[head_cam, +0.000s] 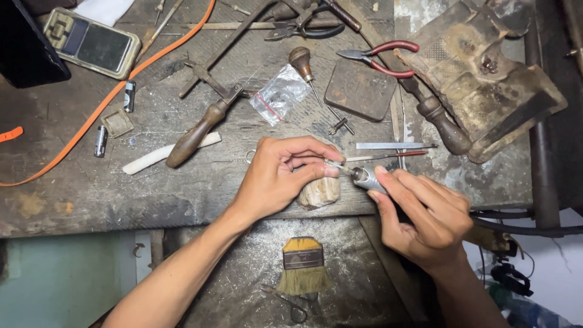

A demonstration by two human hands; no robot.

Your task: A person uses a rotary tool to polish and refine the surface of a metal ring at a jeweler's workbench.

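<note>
At the front edge of the counter (91, 200), just above the flat brush (303, 267), my right hand (425, 218) has its grip closed round a silvery rotary handpiece (367, 178). Its long axis lies nearly level, tip pointing left and slightly up toward the wooden bench peg (320, 191). My left hand (282, 176) rests on that peg, fingertips pinched shut on a small metal piece (333, 164), too small to identify, right at the tool's tip.
</note>
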